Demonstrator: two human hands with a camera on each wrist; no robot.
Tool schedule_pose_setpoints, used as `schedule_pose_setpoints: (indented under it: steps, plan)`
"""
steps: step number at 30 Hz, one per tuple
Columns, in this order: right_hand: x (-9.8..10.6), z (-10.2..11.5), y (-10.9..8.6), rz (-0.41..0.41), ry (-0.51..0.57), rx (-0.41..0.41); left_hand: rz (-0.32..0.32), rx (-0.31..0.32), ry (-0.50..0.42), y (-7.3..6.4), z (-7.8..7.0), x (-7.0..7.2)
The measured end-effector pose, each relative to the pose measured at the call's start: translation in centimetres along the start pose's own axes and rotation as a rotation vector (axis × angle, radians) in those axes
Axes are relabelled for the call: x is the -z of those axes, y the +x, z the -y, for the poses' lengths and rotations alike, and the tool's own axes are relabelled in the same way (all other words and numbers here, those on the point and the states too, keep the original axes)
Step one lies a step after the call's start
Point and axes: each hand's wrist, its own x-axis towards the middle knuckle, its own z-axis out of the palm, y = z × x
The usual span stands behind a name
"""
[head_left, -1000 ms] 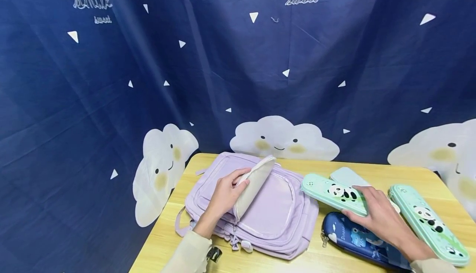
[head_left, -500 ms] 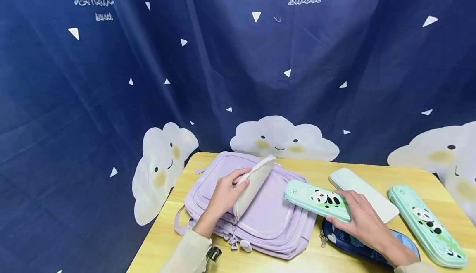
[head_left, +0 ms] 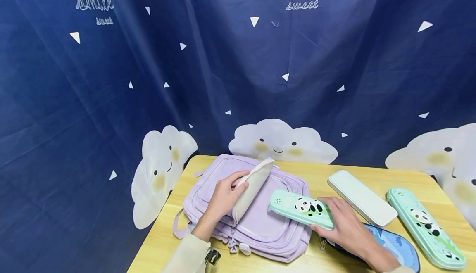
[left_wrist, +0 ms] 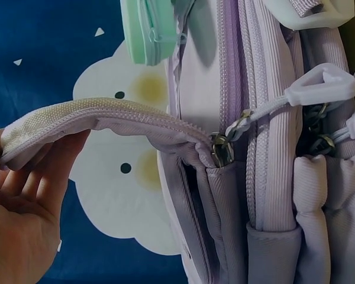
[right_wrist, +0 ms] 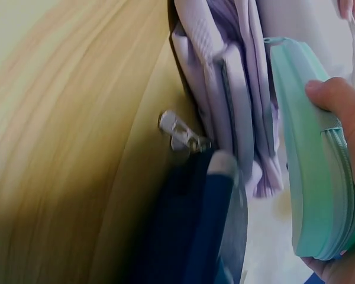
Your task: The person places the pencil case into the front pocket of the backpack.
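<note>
A navy curtain (head_left: 238, 58) spans the back at 12 o'clock, with a wooden table (head_left: 241, 264) in front of it. On the table a lavender backpack (head_left: 265, 219) lies flat, the flap (head_left: 256, 186) of its front pocket lifted. The step in hand looks like bringing a mint panda case (head_left: 293, 207) to that pocket; the next move seems to call for guiding the case's free end toward 9 o'clock, beneath the flap. The case is over the backpack's 3 o'clock side; whether they touch, I cannot tell. A second panda case (head_left: 425, 227) rests at 3 o'clock from the right hand (head_left: 342, 223), a white case (head_left: 362, 198) at 1, and a blue case (head_left: 398, 246) at 4, partly under the forearm. The right hand grips the mint case by its near end, its free end pointing to 10 o'clock. The left hand (head_left: 224, 194) pinches the flap's edge, the mint case at its 3 o'clock. Smallest is a triangular zipper pull (left_wrist: 322, 86).
</note>
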Motion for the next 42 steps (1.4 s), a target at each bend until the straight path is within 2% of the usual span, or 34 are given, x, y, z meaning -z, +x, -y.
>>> schedule_pose_setpoints:
  steps: [14, 24, 30, 35, 42]
  plan:
    - [-1.4, 2.6, 0.4, 0.114, 0.023, -0.045, -0.004, 0.021, -0.01, -0.1, -0.2, -0.2]
    - [-2.7, 4.4, 0.9, 0.119, 0.031, -0.047, -0.016, 0.002, -0.007, 0.0, -0.1, -0.2]
    - [-3.2, 5.2, 1.1, 0.128, 0.028, -0.053, -0.006, 0.018, -0.022, 0.1, -0.2, -0.2]
    - [-3.9, 5.8, 1.0, 0.128, 0.023, -0.05, -0.002, 0.009, -0.021, 0.0, -0.2, -0.1]
    - [-4.5, 6.8, 1.3, 0.16, 0.036, -0.086, -0.006, 0.018, -0.021, 0.0, -0.3, -0.1]
